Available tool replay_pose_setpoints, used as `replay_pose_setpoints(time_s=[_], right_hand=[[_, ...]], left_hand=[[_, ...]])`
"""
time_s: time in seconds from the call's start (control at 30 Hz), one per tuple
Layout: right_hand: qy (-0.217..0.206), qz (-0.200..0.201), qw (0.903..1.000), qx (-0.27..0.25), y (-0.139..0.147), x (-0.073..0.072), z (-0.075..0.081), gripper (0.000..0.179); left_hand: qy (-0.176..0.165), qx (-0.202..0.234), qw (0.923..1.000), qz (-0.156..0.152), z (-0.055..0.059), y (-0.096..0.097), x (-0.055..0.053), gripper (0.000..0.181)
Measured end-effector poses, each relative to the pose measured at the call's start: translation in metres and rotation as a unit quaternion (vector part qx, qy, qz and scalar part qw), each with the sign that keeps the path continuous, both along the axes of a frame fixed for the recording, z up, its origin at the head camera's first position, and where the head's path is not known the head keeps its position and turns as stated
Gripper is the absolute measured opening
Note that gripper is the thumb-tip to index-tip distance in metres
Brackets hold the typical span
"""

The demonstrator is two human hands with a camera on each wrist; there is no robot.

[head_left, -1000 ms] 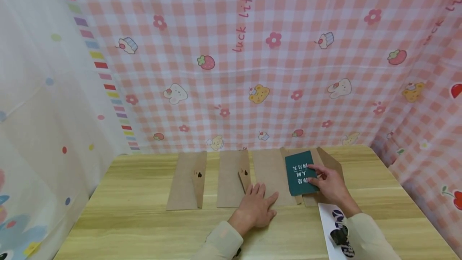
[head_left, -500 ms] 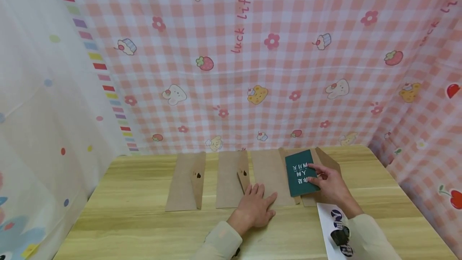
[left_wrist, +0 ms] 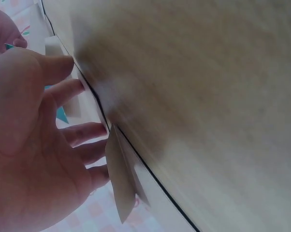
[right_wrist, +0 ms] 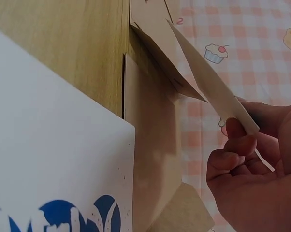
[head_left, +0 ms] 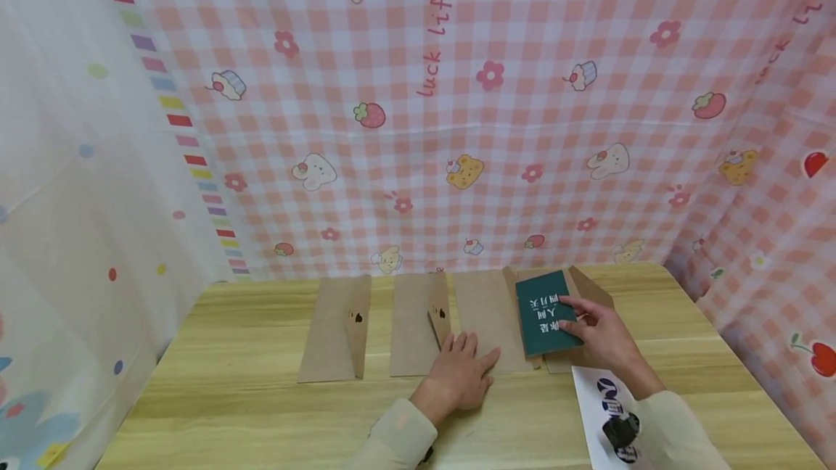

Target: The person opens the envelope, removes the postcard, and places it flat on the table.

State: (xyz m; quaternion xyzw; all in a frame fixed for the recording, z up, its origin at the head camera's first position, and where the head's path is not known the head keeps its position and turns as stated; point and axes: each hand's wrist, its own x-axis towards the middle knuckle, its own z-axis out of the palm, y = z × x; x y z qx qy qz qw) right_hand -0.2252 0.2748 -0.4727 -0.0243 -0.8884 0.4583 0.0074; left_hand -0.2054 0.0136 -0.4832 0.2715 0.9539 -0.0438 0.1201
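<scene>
In the head view my right hand (head_left: 604,332) pinches a dark green card (head_left: 547,314) with white characters between thumb and fingers. The card is over the gap between the two rightmost kraft envelopes, covering part of both. Its pale back (right_wrist: 218,89) shows in the right wrist view, tilted above the envelopes. My left hand (head_left: 459,374) rests, fingers spread, on the lower edge of the third kraft envelope (head_left: 480,303) from the left. Its fingertips are beside the second envelope (head_left: 411,332), whose flap is partly raised. The rightmost envelope (head_left: 594,292) has its flap folded out.
A further kraft envelope (head_left: 326,332) lies at the left of the row. A white card (head_left: 588,401) with dark blue print lies partly under my right forearm. The wooden table (head_left: 248,412) ends at a pink checked cloth (head_left: 405,129) hung behind it.
The green card and my right hand have shifted slightly to the right. My left hand has stayed on the envelope. The head view has moved a little.
</scene>
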Motion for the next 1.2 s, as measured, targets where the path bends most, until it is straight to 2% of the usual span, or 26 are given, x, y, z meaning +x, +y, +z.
replay_pose_setpoints(time_s=[0.47, 0.67, 0.93, 1.2], right_hand=[[0.005, 0.003, 1.0000, -0.007, 0.006, 0.006, 0.001, 0.051], [-0.012, 0.000, 0.9997, -0.019, 0.006, 0.008, 0.002, 0.053], [-0.058, 0.003, 0.9968, -0.055, 0.007, 0.012, 0.004, 0.060], [-0.070, 0.014, 0.9953, -0.066, 0.009, 0.018, 0.006, 0.062]], left_hand=[[0.001, -0.004, 1.0000, -0.007, -0.002, -0.001, -0.001, 0.050], [-0.003, 0.003, 1.0000, -0.006, -0.003, -0.001, -0.001, 0.050], [-0.007, -0.005, 0.9999, -0.009, -0.002, -0.001, -0.002, 0.051], [-0.005, -0.007, 0.9999, -0.007, -0.001, -0.001, -0.001, 0.051]])
